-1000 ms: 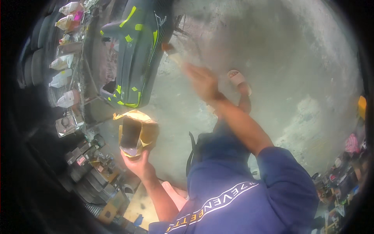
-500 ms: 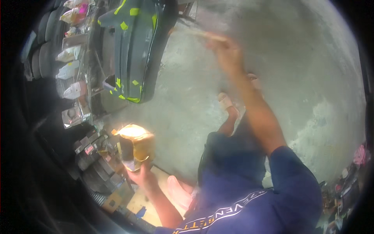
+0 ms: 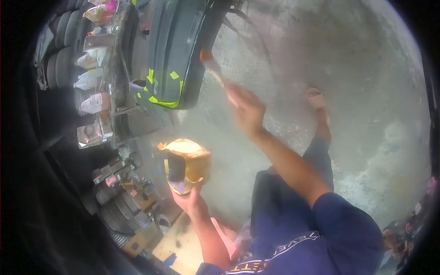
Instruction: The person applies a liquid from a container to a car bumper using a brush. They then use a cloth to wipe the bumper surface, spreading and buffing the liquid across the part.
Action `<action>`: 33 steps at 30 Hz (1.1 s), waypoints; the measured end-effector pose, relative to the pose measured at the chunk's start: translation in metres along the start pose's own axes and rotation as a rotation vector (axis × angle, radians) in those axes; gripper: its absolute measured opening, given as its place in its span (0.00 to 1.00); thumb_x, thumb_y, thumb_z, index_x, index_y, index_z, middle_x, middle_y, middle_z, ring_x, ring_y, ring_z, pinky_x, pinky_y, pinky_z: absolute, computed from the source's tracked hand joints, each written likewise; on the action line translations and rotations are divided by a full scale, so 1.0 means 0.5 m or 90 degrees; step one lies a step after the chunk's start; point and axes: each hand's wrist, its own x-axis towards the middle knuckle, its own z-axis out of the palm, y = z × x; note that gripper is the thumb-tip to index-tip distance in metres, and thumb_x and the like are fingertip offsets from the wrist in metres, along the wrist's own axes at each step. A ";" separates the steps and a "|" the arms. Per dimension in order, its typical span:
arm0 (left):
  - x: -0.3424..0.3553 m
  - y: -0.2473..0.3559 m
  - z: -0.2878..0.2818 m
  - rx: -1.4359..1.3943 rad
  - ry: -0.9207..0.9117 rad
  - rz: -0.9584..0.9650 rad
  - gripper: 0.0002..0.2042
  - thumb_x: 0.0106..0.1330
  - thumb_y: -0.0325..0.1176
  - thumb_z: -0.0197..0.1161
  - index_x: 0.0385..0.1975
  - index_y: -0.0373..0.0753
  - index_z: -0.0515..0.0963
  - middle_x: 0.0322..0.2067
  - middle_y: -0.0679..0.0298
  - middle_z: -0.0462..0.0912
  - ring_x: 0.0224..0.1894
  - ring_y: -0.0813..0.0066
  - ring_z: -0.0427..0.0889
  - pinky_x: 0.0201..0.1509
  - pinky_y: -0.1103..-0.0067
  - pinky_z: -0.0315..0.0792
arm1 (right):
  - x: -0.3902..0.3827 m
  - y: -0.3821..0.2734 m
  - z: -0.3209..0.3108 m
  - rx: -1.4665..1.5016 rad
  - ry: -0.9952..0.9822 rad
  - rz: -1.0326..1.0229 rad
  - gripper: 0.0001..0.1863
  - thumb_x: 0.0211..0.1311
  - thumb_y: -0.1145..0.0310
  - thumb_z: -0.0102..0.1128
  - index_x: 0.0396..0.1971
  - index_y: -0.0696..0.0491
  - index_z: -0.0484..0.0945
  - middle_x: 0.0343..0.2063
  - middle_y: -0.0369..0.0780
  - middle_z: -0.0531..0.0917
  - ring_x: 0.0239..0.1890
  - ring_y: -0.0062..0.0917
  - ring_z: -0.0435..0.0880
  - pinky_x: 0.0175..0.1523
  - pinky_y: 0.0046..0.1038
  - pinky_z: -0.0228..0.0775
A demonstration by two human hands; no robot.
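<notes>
In my right hand [image 3: 248,110] is a thin-handled brush [image 3: 216,72] with an orange-brown tip, blurred by motion. Its tip is at the right edge of a dark grey car bumper [image 3: 176,41]; whether they touch I cannot tell. Bits of yellow-green tape [image 3: 174,74] stick to the bumper, mostly around its near end. Lower down, my left hand [image 3: 191,201] grips a gold-coloured, open-topped can [image 3: 197,167] from below. A dark patch covers one side of the can, and bright light washes out its top.
Along the left runs a shelf with several plastic jugs [image 3: 95,103] and a square tin [image 3: 88,134]. Tires [image 3: 62,34] are stacked behind. A pale board [image 3: 181,238] and a pink object [image 3: 224,236] lie below my left arm. Concrete floor [image 3: 366,114] extends to the right.
My right hand and the brush have swung left and nearer along the bumper's edge. The can in my left hand sits further right in the picture. One foot has stepped forward, and the view has shifted.
</notes>
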 end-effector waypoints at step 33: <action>0.084 -0.300 0.204 0.091 -0.095 0.114 0.40 0.44 0.29 0.82 0.60 0.35 0.69 0.54 0.57 0.77 0.54 0.68 0.80 0.57 0.71 0.76 | 0.103 -0.119 -0.155 -0.183 -0.641 -0.216 0.11 0.58 0.75 0.62 0.42 0.54 0.85 0.35 0.42 0.86 0.31 0.34 0.84 0.38 0.36 0.75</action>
